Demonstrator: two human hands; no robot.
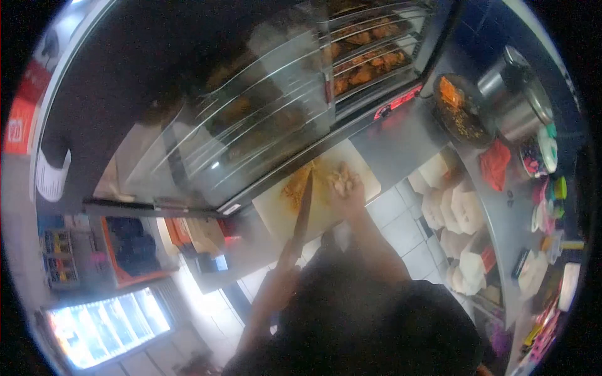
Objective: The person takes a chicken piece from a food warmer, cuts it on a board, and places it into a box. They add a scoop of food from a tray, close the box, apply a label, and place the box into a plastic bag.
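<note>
- We find no readable brand: the red strip (398,103) on the glass cabinet (263,119), upper centre, bears marks too blurred to read.
- At the left edge, we make out a pale mark on a red box (20,128) but no words; lines on the hanging paper (53,177) are equally illegible.
- Glare washes out the lit fridge (110,326), lower left.
- Mid-frame, our left hand (283,285) grips the knife (303,216), its blade over the cutting board (367,172) beside brownish bits (290,193).
- Our right hand (347,197) is on the board; blur keeps us from telling whether its fingers hold anything.
</note>
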